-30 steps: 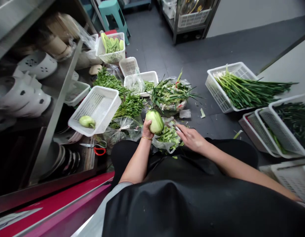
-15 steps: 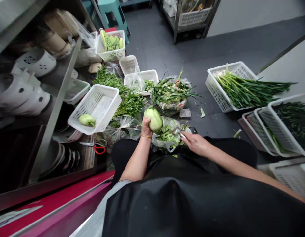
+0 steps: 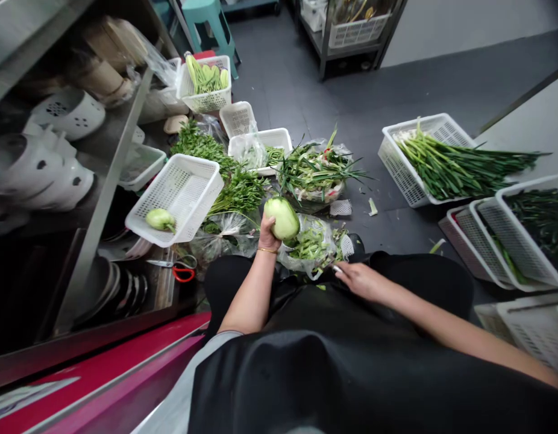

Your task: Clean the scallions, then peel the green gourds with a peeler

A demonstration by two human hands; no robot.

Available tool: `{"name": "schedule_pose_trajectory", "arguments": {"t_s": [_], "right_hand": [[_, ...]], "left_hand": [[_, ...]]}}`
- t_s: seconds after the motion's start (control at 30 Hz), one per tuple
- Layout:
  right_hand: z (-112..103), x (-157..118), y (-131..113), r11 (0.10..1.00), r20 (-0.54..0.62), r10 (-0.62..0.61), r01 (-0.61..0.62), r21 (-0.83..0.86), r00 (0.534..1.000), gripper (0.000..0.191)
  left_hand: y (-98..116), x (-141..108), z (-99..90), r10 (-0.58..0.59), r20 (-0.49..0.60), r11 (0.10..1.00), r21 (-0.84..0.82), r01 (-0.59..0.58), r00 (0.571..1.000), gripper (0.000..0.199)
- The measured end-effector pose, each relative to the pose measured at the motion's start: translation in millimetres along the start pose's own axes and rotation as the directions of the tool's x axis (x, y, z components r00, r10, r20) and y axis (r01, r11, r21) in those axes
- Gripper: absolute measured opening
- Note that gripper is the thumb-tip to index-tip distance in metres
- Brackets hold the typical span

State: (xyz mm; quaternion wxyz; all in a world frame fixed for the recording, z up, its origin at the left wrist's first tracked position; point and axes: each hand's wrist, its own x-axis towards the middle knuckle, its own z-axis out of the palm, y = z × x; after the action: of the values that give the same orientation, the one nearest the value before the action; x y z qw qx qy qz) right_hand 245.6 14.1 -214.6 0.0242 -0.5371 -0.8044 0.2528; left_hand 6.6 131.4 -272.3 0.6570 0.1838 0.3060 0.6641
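My left hand (image 3: 270,232) is wrapped round a plump, pale green eggplant (image 3: 283,218), its skin partly pared away in streaks. Just to the right and lower, my right hand (image 3: 363,280) grips what looks like a peeler (image 3: 337,269) by its pale handle; its head is blurred. The tool is apart from the eggplant. Below both hands, an open plastic bag (image 3: 308,250) holds green peelings. To the left, a white basket (image 3: 193,199) contains another pale green eggplant (image 3: 160,219) with a green stem.
Red-handled scissors (image 3: 183,273) lie left of my knee. Leafy greens (image 3: 238,187) and a heap of trimmings (image 3: 315,172) cover the floor ahead. At right stands a basket of green stalks (image 3: 460,160), near stacked baskets (image 3: 482,241). A metal shelf (image 3: 111,175) runs along the left.
My right hand and the peeler have moved down towards me, farther from the eggplant. The left hand keeps its hold in nearly the same place.
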Motion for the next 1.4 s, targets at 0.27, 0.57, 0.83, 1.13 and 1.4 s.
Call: {"name": "schedule_pose_trajectory", "arguments": {"t_s": [0.27, 0.57, 0.83, 1.13, 1.4], "right_hand": [[-84, 109, -53, 0.997, -0.131, -0.048, 0.041, -0.059, 0.99, 0.03], [-45, 15, -3, 1.0, 0.008, -0.008, 0.008, 0.005, 1.0, 0.033], [-75, 66, -45, 0.998, -0.13, -0.056, 0.061, 0.033, 0.99, 0.033], [-60, 3, 2, 0.999, -0.014, 0.039, -0.039, -0.024, 0.999, 0.034], [-71, 110, -37, 0.996, -0.052, -0.001, -0.004, -0.085, 0.999, 0.03]], "left_hand": [[-1, -12, 6.7, -0.146, 0.07, 0.988, 0.063, 0.142, 0.987, 0.073], [-8, -8, -4.6, -0.101, 0.124, 0.985, 0.15, 0.082, 0.987, 0.077], [-4, -11, 4.7, -0.06, 0.236, 0.943, 0.332, -0.023, 0.97, 0.076], [-13, -15, 6.5, -0.192, 0.177, 0.979, 0.101, 0.176, 0.965, 0.07], [-27, -15, 1.1, -0.332, -0.004, 0.943, -0.025, 0.332, 0.943, 0.055]]}}
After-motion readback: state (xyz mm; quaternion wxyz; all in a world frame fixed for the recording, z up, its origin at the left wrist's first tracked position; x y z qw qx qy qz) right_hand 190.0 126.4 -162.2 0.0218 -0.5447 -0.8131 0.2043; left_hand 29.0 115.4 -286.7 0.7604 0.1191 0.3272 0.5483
